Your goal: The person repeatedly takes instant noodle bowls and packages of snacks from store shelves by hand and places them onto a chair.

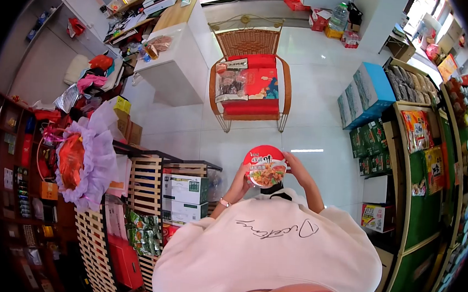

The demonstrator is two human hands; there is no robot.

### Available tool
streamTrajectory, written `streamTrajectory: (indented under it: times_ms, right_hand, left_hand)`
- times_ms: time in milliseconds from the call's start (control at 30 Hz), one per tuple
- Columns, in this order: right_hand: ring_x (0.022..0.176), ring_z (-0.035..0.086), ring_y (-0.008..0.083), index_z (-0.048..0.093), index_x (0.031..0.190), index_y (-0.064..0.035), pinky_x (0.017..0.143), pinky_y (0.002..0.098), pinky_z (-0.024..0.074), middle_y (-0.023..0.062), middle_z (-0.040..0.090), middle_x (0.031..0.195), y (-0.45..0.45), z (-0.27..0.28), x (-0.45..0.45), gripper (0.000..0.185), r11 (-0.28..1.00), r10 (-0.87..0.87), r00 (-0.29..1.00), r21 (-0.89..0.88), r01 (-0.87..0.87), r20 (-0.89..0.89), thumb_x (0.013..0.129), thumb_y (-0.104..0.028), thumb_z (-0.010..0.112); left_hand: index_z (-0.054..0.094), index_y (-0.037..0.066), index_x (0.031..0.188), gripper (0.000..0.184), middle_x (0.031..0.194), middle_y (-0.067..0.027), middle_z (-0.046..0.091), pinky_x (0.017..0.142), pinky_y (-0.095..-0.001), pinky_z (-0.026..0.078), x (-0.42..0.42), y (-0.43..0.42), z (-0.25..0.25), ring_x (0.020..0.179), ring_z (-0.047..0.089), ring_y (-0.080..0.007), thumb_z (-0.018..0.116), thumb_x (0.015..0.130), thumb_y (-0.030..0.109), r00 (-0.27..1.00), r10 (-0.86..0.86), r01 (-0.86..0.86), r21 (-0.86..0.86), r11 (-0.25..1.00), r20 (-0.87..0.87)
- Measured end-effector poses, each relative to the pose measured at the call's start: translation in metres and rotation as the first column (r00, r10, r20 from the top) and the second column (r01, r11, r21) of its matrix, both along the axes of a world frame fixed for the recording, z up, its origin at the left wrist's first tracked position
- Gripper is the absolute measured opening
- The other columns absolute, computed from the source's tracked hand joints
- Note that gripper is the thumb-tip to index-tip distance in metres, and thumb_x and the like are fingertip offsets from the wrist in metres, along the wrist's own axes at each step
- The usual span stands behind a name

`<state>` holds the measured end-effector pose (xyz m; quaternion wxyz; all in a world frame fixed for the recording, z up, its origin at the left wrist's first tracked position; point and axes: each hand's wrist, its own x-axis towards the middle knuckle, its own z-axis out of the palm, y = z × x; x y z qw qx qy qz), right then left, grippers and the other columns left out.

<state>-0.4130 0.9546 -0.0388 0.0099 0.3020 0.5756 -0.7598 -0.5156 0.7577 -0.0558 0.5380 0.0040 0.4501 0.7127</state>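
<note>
Currently the instant-noodle bowl (267,173) is held up on the near side of the wicker armchair (251,43), lid toward cam. L hand (238,185) curls round its L edge; R hand (296,167) pinches the R rim. Best: light, even pressure w/ both, no lid dents. Blue cartons (372,90) stand R of the chair.

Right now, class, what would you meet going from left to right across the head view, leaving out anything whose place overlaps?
Lilac-frilled bundle, white boxes, round food tub, blue boxes, orange-red packet.
</note>
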Motion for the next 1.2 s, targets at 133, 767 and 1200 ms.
streamTrajectory:
  times_ms: [133,767,1200]
  right_hand:
    - [0.088,0.045,0.0133,0.054,0.105,-0.0096,0.074,0.0275,0.0423,0.0023,0.048,0.09,0.066,0.008,-0.053,0.042,0.998,-0.06,0.997,0.027,0.061,-0.043,0.086,-0.045,0.042]
    - [0.087,0.051,0.0118,0.044,0.11,-0.0038,0.076,0.0251,0.0416,0.0059,0.053,0.093,0.229,-0.026,-0.175,0.036,0.999,-0.028,0.994,0.028,0.031,-0.105,0.082,-0.022,0.056]
    - [0.088,0.054,0.0205,0.024,0.131,-0.0109,0.068,0.0376,0.048,0.0109,0.052,0.104,0.286,-0.115,-0.362,0.071,0.989,0.083,0.989,0.108,-0.096,0.124,0.073,-0.026,0.061]
  left_hand:
    - [0.034,0.012,0.124,0.052,0.12,-0.0069,0.046,0.088,-0.04,0.04,-0.059,0.069,0.014,0.11,0.045,-0.0184,0.042,0.084,0.044,0.995,-0.044,0.044,-0.004,0.999,-0.094]
    - [0.04,0.013,0.123,0.051,0.116,-0.0064,0.05,0.082,-0.044,0.044,-0.203,0.258,-0.01,0.105,0.05,-0.0191,0.036,0.087,0.049,0.967,-0.22,0.241,-0.184,0.953,0.127]
    - [0.044,0.009,0.116,0.042,0.112,-0.0076,0.053,0.079,-0.0405,0.047,-0.372,0.326,-0.064,0.098,0.055,-0.0206,0.043,0.086,0.039,0.969,-0.162,0.198,-0.192,0.961,0.186]
